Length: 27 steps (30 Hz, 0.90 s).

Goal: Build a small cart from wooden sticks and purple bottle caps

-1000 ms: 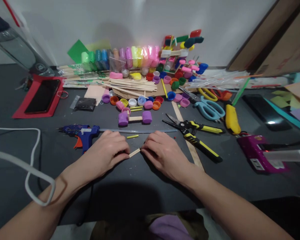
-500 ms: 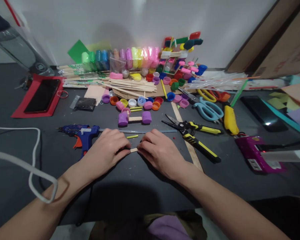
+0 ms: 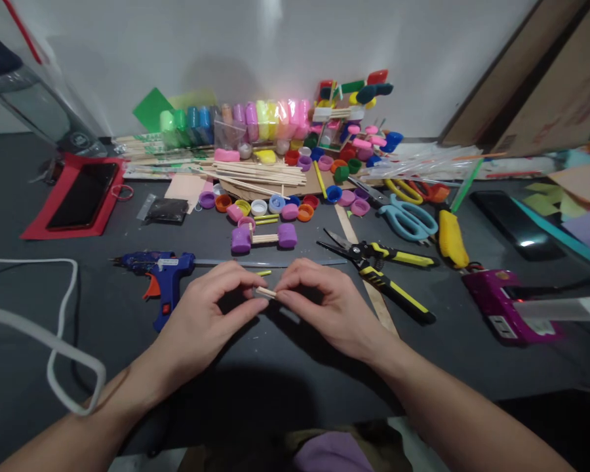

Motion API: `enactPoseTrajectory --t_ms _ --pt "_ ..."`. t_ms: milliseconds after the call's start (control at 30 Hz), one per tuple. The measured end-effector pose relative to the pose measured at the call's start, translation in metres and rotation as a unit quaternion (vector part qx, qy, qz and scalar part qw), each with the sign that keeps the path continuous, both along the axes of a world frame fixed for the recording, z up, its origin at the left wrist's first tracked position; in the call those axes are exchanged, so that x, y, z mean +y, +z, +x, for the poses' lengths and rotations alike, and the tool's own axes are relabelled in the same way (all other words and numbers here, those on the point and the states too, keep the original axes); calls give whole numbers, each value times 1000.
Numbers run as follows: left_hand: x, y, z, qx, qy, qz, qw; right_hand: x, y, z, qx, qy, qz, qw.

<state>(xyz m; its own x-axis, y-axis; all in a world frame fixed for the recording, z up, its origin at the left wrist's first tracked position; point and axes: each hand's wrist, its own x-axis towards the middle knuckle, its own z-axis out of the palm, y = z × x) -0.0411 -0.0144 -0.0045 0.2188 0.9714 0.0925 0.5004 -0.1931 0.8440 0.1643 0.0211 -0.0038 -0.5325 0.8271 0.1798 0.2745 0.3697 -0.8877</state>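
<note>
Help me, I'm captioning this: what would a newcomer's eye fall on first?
Probably the left hand and right hand, meeting near the middle at a short wood piece that the right one pinches. Next, perhaps, the blue glue gun beside the left hand and the pliers, lying with blades apart to the right of the right hand. Farther back, a row of bright packs near the wall also draws the eye.

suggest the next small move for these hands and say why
Probably a light squeeze to line up the short wooden sticks: the left hand and right hand both have hold of them, and the purple-ended stick piece just beyond has its sticks side by side, so matching that seems sensible.
</note>
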Motion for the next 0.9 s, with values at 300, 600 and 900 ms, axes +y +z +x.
enactPoseTrajectory --t_ms 300,600,900 --pt "-12 10 10 -122 73 -50 989 -8 13 -7 62 -2 -139 988" --pt "-20 15 7 -62 31 39 997 -11 15 -8 42 -4 -125 991" --pt "-23 13 10 40 44 130 990 -10 15 -8 121 -10 -325 938"
